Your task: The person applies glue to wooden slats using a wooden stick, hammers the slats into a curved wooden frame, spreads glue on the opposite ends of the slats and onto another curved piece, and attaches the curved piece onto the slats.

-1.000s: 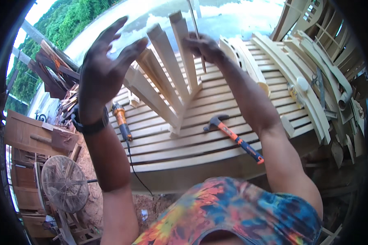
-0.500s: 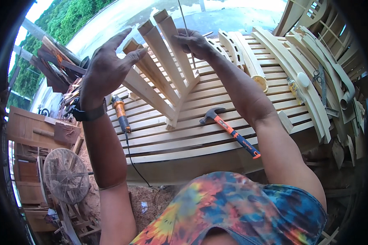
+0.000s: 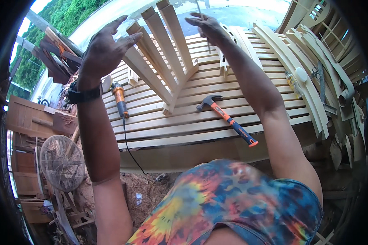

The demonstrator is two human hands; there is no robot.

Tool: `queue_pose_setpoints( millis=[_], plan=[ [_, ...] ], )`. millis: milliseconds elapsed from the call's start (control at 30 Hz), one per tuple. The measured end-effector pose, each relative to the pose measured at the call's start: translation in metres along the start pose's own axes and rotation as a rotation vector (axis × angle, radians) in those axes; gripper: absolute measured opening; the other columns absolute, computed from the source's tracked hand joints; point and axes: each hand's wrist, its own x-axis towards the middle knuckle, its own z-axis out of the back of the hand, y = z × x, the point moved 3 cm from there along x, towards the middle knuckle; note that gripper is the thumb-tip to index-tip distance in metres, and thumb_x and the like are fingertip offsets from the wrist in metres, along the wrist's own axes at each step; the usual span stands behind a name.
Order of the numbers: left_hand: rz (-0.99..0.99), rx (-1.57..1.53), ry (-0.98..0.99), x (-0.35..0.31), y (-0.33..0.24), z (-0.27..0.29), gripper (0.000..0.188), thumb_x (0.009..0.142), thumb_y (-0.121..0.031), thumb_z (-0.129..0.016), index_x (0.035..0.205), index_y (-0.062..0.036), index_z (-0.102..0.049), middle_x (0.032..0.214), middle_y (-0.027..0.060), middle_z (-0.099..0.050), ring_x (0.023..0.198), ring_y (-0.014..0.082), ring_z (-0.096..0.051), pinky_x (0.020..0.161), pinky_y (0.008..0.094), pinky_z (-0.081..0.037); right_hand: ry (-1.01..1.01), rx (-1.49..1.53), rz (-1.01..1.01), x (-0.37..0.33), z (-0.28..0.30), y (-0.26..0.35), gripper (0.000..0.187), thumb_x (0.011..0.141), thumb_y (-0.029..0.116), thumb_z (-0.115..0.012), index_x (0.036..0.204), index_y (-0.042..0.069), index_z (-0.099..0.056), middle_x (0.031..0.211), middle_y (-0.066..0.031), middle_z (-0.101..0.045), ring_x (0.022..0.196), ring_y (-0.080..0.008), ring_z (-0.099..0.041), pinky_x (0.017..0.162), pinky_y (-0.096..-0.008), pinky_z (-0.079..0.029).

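Four posts [image 3: 162, 38] stood on a slatted table [image 3: 159, 140], open room between them and a hammer [image 3: 229, 117] overhanging the front edge; the left hand [image 3: 100, 51] spread open beside the posts, the right hand [image 3: 212, 29] gripping a rod [image 3: 209, 47].

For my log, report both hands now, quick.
Left hand: open, fingers spread by the leftmost wooden bar; contact unclear.
Right hand: holding a thin rod.

Thin rod [image 3: 199, 8], cropped at top

Smooth matt wooden posts [image 3: 164, 45], smooth-looking wooden slats [image 3: 171, 128], metal hammer head [image 3: 209, 101], plastic-looking hammer handle [image 3: 235, 125], matt cloth shirt [image 3: 233, 196]
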Motion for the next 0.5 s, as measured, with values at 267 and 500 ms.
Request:
queue_pose_setpoints(
  millis=[267,500],
  plan=[
    [-0.026,-0.055,0.032,0.023,0.018,-0.014,0.076,0.091,-0.044,-0.073,0.147,0.0009,-0.049,0.141,0.0246,-0.059,0.127,0.0375,-0.06,0.105,0.0431,-0.049,-0.145,-0.779,-0.136,-0.094,0.115,0.078,0.056,0.085,0.041,-0.079,0.12,-0.001,-0.066,0.096,-0.012,-0.068,0.086,-0.0213,-0.065,0.076,-0.0333,-0.053],
    [-0.054,-0.255,0.051,0.023,0.029,-0.011,0.072,0.095,-0.042,-0.07,0.15,-0.0019,-0.047,0.147,0.023,-0.054,0.132,0.0381,-0.055,0.111,0.0468,-0.043,0.097,-1.735,-0.286,-0.181,0.159,0.136,0.036,0.082,0.012,-0.076,0.118,0.014,-0.075,0.107,-0.0146,-0.075,0.094,-0.0298,-0.073,0.09,-0.0399,-0.056]
  ],
)
